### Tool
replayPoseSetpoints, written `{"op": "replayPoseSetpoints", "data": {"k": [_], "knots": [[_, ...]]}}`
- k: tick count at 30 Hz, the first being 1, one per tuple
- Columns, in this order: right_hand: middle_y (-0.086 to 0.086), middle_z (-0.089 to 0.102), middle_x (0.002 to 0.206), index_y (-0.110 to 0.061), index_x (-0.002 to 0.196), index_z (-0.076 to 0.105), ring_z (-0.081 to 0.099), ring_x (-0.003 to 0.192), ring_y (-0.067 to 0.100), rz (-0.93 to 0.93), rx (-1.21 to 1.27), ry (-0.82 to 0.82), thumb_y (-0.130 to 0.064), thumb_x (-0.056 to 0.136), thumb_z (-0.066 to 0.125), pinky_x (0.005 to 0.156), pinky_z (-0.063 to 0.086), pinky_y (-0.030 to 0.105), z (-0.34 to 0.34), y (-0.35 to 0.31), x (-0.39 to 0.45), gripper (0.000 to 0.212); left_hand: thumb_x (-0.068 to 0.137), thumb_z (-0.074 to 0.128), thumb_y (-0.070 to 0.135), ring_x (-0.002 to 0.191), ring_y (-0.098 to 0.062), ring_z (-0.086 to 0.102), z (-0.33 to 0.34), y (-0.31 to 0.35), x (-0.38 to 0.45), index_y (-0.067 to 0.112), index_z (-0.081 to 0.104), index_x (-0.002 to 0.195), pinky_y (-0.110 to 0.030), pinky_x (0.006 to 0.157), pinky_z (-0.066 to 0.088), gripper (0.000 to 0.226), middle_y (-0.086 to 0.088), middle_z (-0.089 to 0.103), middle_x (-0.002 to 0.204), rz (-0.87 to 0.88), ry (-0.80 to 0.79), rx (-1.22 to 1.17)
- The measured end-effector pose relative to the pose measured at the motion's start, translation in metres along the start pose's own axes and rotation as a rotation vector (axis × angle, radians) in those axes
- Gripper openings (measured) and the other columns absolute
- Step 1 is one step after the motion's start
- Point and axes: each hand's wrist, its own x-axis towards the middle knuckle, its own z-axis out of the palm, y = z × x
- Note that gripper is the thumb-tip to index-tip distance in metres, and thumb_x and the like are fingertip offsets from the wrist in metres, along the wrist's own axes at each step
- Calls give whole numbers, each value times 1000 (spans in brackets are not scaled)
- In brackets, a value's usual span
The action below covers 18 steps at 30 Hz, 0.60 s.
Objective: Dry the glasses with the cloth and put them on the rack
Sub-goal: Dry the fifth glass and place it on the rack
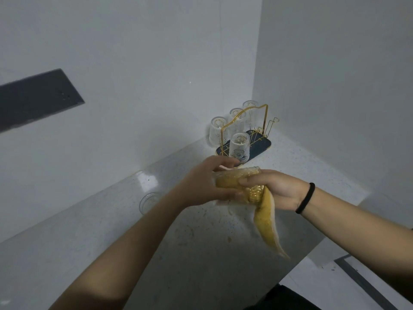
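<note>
The left hand [205,182] and the right hand [277,189] both grasp a ribbed clear glass [252,175] held sideways above the speckled grey counter [201,242]. A yellow cloth [266,220] is stuffed inside it, its tail hanging down. Behind stands a gold wire rack [245,130] bearing four inverted glasses; another clear glass [148,202] sits on the counter at left.

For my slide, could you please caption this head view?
Both hands, left and right, dry a glass with a yellow cloth near the rack.
</note>
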Motion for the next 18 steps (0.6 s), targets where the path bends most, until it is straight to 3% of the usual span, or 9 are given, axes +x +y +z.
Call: {"op": "replayPoseSetpoints", "data": {"k": [3, 5, 7, 8, 10, 12, 14, 16, 18], "knots": [[25, 53, 128, 1, 130, 46, 60, 108, 32, -30, 82, -8, -10, 70, 75, 90, 51, 39, -1, -3, -2, 68, 70, 73, 56, 89, -5, 64, 19, -6, -14, 40, 43, 115, -22, 71, 56, 57, 7, 56, 112, 36, 129, -267], [24, 59, 119, 2, 121, 54, 63, 102, 31, -91, 93, 16, -10, 65, 78, 83, 54, 39, 5, 0, -1, 61, 71, 64, 68, 81, -2, 63, 34, -6, -15, 33, 43, 111, -23, 65, 55, 57, 6, 56, 105, 51, 267, -413], [22, 63, 112, 0, 110, 62, 65, 97, 29, -189, 32, 58, -10, 69, 71, 79, 56, 36, 13, 4, -2, 44, 76, 59, 63, 77, -1, 61, 35, 0, -9, 31, 47, 105, -24, 62, 54, 44, 4, 57, 98, 30, 346, -511], [21, 62, 113, -1, 110, 62, 63, 100, 30, -247, -109, 72, -11, 73, 67, 83, 55, 37, 19, 6, -3, 39, 78, 54, 59, 75, -5, 62, 33, 3, -6, 29, 50, 102, -26, 58, 54, 38, 1, 58, 96, -11, 357, -568], [8, 65, 112, -5, 111, 60, 62, 103, 18, -358, -706, 100, -10, 84, 62, 91, 51, 34, 25, 10, -6, 28, 84, 51, 56, 70, -13, 63, 25, 13, -2, 24, 55, 99, -29, 51, 52, 36, -5, 60, 92, -202, 319, -696], [-23, 62, 99, -16, 103, 62, 53, 94, -16, -396, -1254, 114, -12, 88, 60, 85, 45, 14, 25, 14, -8, 16, 92, 47, 56, 64, -17, 62, 17, 20, 0, 20, 62, 95, -28, 53, 48, 40, -3, 65, 79, -438, 180, -773], [-22, 55, 99, -12, 107, 63, 42, 88, -30, -390, -1466, 92, -13, 88, 60, 82, 37, 2, 17, 14, -6, 20, 94, 41, 58, 57, -16, 62, 13, 21, -1, 17, 65, 91, -23, 49, 48, 48, -1, 68, 68, -561, 50, -774], [-8, 60, 111, -6, 115, 59, 49, 96, -21, -286, -1282, 97, -7, 87, 59, 85, 36, 2, 12, 7, -5, 28, 90, 37, 64, 60, -15, 65, 15, 19, -3, 14, 64, 102, -24, 46, 50, 58, -5, 70, 79, -511, 57, -731], [11, 60, 121, -2, 121, 55, 58, 108, 7, -188, -771, 77, 0, 82, 62, 94, 45, 18, 9, -5, -7, 39, 89, 40, 65, 76, -9, 65, 27, 9, -6, 21, 54, 115, -21, 54, 53, 53, -6, 64, 102, -240, 233, -551]]}}
